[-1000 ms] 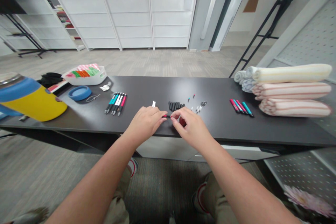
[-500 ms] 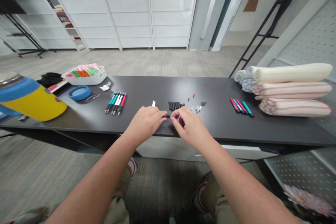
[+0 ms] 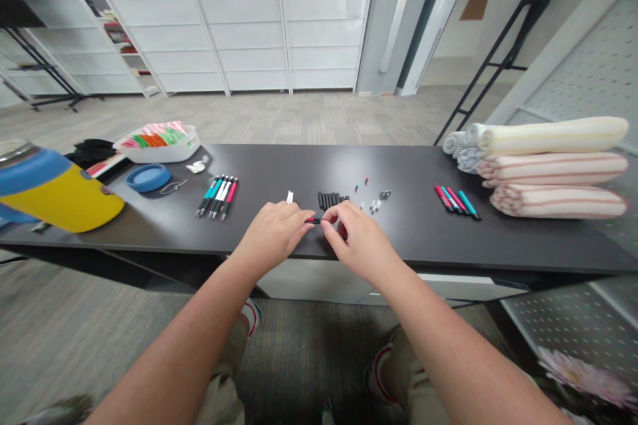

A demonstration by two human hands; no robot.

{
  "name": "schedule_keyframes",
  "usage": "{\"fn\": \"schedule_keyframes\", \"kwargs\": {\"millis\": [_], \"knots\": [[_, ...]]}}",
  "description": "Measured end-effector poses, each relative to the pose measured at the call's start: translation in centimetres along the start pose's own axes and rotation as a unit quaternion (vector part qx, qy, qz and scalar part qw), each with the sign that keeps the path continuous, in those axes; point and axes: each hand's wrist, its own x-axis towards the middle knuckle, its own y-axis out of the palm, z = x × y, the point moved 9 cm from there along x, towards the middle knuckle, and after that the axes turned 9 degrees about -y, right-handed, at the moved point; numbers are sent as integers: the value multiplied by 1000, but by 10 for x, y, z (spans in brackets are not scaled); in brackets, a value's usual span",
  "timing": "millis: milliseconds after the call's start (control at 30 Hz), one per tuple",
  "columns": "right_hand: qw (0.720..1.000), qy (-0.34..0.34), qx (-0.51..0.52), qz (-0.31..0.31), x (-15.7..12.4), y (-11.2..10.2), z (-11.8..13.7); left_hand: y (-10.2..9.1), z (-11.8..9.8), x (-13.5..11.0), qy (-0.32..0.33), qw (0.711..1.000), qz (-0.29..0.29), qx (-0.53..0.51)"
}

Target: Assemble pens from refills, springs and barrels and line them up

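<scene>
My left hand (image 3: 276,232) and my right hand (image 3: 356,239) meet over the front of a black table (image 3: 279,172), both pinching a small red and black pen part (image 3: 314,220) between their fingertips. Just behind the hands lies a row of black pen grips (image 3: 331,200) and a small white piece (image 3: 290,197). Tiny springs and tips (image 3: 379,200) are scattered to the right of the grips. Several assembled pens (image 3: 218,188) lie in a row to the left, and red and teal pen barrels (image 3: 456,202) lie to the right.
A white basket of coloured items (image 3: 159,141), a blue lid (image 3: 148,177) and a yellow and blue container (image 3: 54,189) stand at the left. Rolled striped towels (image 3: 553,169) are stacked at the right. A black ladder frame (image 3: 498,53) leans behind.
Both hands stay pinched on the pen part with only slight finger movement. The view shifted a little.
</scene>
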Motion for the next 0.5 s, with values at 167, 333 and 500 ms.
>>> {"fn": "schedule_keyframes", "kwargs": {"millis": [167, 333, 500], "knots": [[1000, -4, 18, 5, 0, 1, 0, 0, -1, 0, 1, 1000, 2, 7], [1000, -6, 6, 5, 1, 1, 0, 1, -1, 0, 7, 1000, 4, 10], [1000, 0, 17, 4, 1, 1, -1, 1, 0, -1, 2, 1000, 6, 5]]}}
